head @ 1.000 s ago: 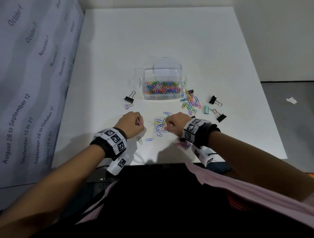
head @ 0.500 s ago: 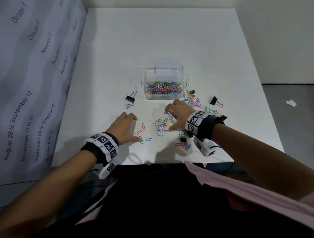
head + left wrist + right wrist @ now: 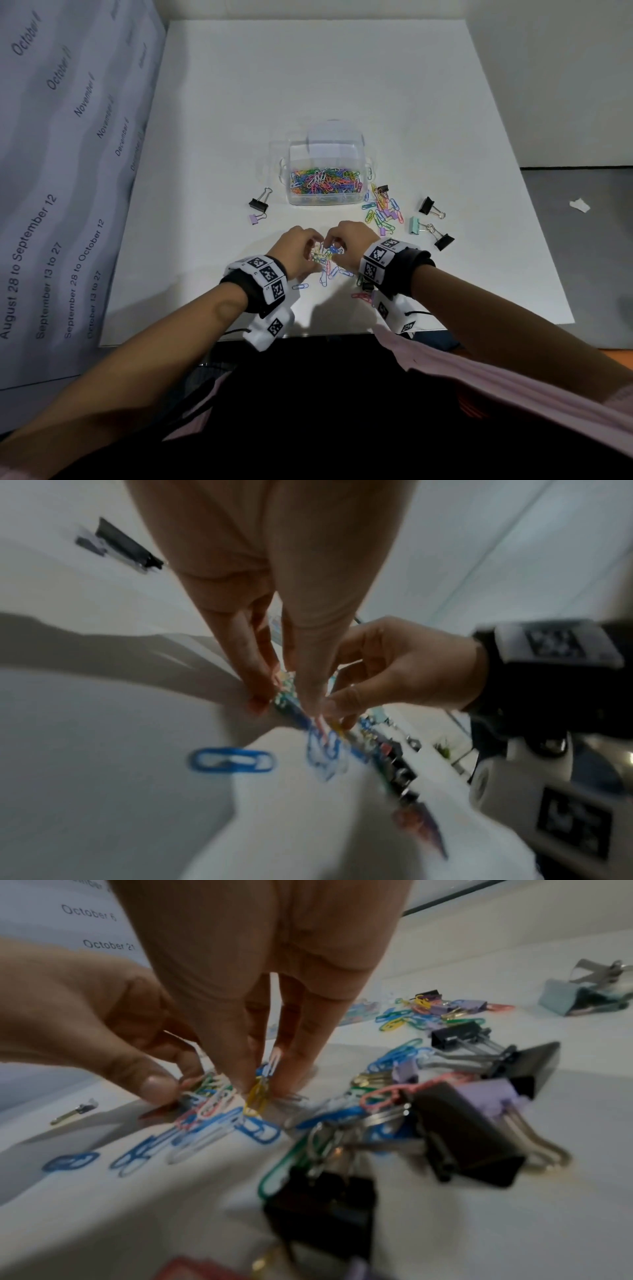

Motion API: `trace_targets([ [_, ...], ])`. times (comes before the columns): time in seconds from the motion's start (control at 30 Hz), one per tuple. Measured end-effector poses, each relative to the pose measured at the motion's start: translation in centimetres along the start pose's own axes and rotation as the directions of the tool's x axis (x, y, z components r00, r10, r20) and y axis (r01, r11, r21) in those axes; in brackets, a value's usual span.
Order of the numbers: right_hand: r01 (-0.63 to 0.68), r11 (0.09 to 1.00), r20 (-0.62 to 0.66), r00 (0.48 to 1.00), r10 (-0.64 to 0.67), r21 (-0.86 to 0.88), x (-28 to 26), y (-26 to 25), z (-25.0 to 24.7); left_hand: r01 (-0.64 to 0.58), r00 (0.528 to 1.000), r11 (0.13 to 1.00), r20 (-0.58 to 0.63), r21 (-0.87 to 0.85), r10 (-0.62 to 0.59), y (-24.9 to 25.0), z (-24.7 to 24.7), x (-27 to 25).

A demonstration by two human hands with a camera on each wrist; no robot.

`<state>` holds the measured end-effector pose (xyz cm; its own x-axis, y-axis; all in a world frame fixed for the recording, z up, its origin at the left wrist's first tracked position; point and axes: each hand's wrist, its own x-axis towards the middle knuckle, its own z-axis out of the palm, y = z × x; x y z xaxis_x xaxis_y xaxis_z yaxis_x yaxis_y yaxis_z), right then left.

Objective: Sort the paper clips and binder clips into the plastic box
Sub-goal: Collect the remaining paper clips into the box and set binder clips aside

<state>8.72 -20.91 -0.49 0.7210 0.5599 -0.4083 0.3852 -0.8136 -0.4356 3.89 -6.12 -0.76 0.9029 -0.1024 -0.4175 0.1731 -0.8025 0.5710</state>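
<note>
Both hands down on the white table (image 3: 342, 85), fingertips meeting over one small heap of coloured paper clips (image 3: 325, 255) near the front edge. Left hand (image 3: 299, 246) curled, fingertips pinching into the left side of the heap; seen from the right wrist, thumb and forefinger closed on a bunch of white, green and pink clips (image 3: 212, 1096). Right hand (image 3: 346, 243) curled likewise, fingers (image 3: 240, 1042) pointing straight down into the heap and pinching a yellow clip (image 3: 257, 1096) upright against the table. Loose blue clips (image 3: 137, 1153) lying flat just in front of the heap, one alone nearer the left wrist (image 3: 232, 760). Clear plastic box (image 3: 325, 202) farther back at the table's middle, lid off or open, cannot tell which, its bottom covered with a layer of mixed coloured paper clips. A second scatter of paper clips (image 3: 382, 212) just right of the box. Left of the box, a black binder clip (image 3: 258, 204) and a small purple one (image 3: 255, 218) close together. Right of the scatter, another black binder clip (image 3: 428, 207), a mint-green one (image 3: 415, 225) and a further black one (image 3: 444, 241). More binder clips, black and purple (image 3: 472, 1123), crowded just under the right wrist, blurred. Calendar sheet with printed dates (image 3: 68, 171) hanging along the left side of the table.
</note>
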Motion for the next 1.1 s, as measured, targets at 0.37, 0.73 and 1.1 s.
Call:
trace_targets([
  [0.37, 0.005, 0.997, 0.132, 0.991, 0.005, -0.082, 0.1, 1.4, -0.8, -0.003, 0.996, 0.989, 0.088, 0.147, -0.01, -0.2, -0.2, -0.4],
  [0.73, -0.005, 0.997, -0.005, 1.0, 0.005, 0.081, 0.4, 1.4, -1.6, -0.03, 0.999, 0.998, 0.016, 0.053, 0.029, 0.2, 0.2, 1.1],
  [1.1, -0.007, 1.0, 0.136, 0.991, 0.004, 0.02, 0.9, 2.1, -2.0, 0.029, 0.994, 0.965, -0.093, -0.259, -0.055, 0.6, -3.0, 3.1],
])
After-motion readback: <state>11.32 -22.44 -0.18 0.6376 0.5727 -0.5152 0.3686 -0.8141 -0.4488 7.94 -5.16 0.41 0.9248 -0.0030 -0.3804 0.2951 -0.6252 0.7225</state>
